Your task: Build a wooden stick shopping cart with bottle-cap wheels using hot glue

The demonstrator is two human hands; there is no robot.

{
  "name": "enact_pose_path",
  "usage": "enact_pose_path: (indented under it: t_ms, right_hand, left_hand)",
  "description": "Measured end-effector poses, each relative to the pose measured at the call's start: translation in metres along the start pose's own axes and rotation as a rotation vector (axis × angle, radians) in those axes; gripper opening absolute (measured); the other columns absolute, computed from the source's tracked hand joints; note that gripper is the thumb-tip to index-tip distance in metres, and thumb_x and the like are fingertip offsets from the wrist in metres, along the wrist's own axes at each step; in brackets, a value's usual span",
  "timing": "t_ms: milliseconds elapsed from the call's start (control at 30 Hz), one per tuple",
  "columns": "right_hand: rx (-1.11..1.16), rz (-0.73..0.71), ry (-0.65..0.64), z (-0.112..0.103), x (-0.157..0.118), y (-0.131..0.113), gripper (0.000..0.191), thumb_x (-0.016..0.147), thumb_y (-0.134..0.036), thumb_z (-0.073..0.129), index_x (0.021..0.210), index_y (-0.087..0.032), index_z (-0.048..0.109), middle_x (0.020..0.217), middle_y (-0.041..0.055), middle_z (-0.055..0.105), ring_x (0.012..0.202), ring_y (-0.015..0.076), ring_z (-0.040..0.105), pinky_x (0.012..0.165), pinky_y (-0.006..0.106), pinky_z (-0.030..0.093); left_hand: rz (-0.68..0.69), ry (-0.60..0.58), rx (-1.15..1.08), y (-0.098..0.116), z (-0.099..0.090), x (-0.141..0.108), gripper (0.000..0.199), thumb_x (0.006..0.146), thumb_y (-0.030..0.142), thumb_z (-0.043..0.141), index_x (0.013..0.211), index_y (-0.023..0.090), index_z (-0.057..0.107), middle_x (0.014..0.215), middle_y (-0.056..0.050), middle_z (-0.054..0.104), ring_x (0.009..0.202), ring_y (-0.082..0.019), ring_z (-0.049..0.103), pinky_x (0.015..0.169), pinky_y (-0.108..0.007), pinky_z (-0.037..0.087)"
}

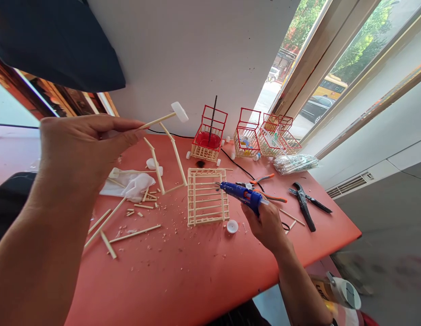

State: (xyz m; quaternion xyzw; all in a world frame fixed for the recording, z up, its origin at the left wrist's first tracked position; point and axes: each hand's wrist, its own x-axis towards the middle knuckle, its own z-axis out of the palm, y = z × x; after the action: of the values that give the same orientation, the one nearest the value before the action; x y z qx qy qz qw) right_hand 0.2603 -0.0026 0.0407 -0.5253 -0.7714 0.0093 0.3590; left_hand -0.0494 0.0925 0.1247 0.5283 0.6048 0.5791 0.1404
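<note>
My left hand (95,136) is raised over the left of the table, pinching a thin wooden stick (159,120) with a white plastic wheel (179,112) on its far end. In my right hand (266,224) is a blue hot glue gun (242,194), a clear glue stick poking out of its back. Its nozzle points left, over a frame of pale wooden sticks (194,199) that lies flat on the table. Beside the frame's lower right corner lies a white plastic cap (232,227). An open three-sided stick frame (178,158) stands left of it.
Red-trimmed stick carts (205,147) stand along the wall. Right of the glue gun lie orange-handled pliers (265,179) and black cutters (303,203). A wrapped bundle (295,164) sits near the window. Loose sticks (136,233) and a white plastic bag (132,185) are at left.
</note>
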Motion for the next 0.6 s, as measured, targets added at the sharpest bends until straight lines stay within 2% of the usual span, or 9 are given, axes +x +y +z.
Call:
enact_pose_path:
  t_ms: [67,200,433,600]
  right_hand:
    - [-0.002,0.0,0.007,-0.0008,-0.0003,0.0002,0.009,0.099,-0.026,0.056,0.106,-0.022,0.06,0.083,0.0065,0.067,0.076,0.0247,0.068,0.064,0.034,0.054]
    - [-0.013,-0.002,0.027,-0.0028,-0.0006,0.0002,0.009,0.099,-0.027,0.055,0.104,-0.021,0.061,0.083,0.0075,0.067,0.078,0.0259,0.069,0.066,0.035,0.054]
    - [-0.039,-0.024,0.032,-0.002,-0.0013,0.0013,0.008,0.1,-0.026,0.055,0.103,-0.02,0.06,0.085,0.0083,0.068,0.08,0.0255,0.069,0.068,0.035,0.055]
    - [-0.031,-0.033,0.027,-0.0009,-0.0018,0.0021,0.008,0.1,-0.027,0.055,0.103,-0.021,0.059,0.083,0.0077,0.067,0.077,0.0258,0.068,0.066,0.036,0.054]
  left_hand:
    - [0.039,-0.034,0.012,-0.0015,-0.0012,0.0007,0.033,0.066,0.036,0.081,0.098,0.026,0.084,0.053,0.004,0.056,0.057,-0.015,0.055,0.065,-0.034,0.055]
    - [0.023,-0.032,0.031,-0.0037,-0.0032,0.0021,0.03,0.069,0.033,0.08,0.098,0.026,0.084,0.058,0.003,0.06,0.058,-0.013,0.055,0.063,-0.03,0.052]
    - [0.05,-0.036,0.05,-0.0025,-0.0039,0.0011,0.036,0.067,0.039,0.082,0.1,0.024,0.084,0.061,0.002,0.063,0.06,-0.013,0.055,0.065,-0.031,0.055]
    - [0.033,0.022,0.017,0.0021,0.0002,-0.0015,0.03,0.066,0.033,0.082,0.095,0.026,0.085,0.06,0.002,0.064,0.058,-0.014,0.057,0.06,-0.03,0.055]
